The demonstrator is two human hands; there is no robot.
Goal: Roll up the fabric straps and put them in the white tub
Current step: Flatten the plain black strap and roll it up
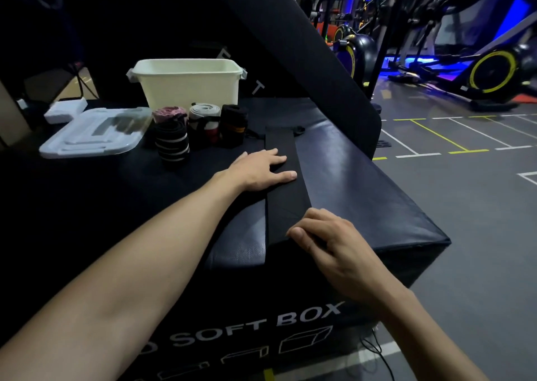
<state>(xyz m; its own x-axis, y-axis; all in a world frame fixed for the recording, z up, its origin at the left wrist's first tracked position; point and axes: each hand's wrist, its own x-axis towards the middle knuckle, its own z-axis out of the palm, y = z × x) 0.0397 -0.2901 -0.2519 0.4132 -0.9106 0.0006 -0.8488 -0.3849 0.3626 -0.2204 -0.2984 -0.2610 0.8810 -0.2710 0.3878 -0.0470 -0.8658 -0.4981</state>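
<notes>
On the soft box point(363, 183), your flat left hand point(261, 170) pins the black strap point(283, 183); right hand point(325, 241) pinches its near end to start rolling.

Under your hands lies a matt black woven fabric strap point(283, 177), flat on the soft box point(363, 200), whose dark vinyl-like top shows a slight sheen and fine grain. The white tub point(189, 87) and its lid point(90, 136) look like smooth, faintly glossy plastic.
</notes>
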